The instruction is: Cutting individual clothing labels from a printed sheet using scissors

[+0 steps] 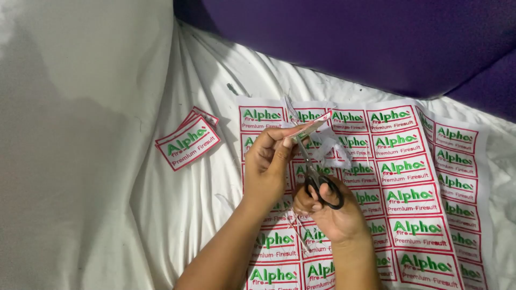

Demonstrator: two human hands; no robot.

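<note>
Head view | your left hand (pixel 267 161) pinches thin, floppy red-bordered cloth label (pixel 313 124) at its edge | right hand (pixel 329 215) closed through black-handled scissors (pixel 317 177), frame centre.

Sheet of labels (pixel 408 177): lower rows cut off by bottom edge; part hidden under both forearms. Scissors (pixel 317 174): handle loops partly covered by right hand (pixel 333 215) fingers; blades blurred near the held label (pixel 312 126). Stack of cut labels (pixel 188 140) left of sheet: count unreadable.

One pair of scissors (pixel 317 177); one label (pixel 312 126) in hand; one printed sheet (pixel 419 182); one small stack (pixel 188 140) of cut labels near the bed's left edge; two hands.
</note>
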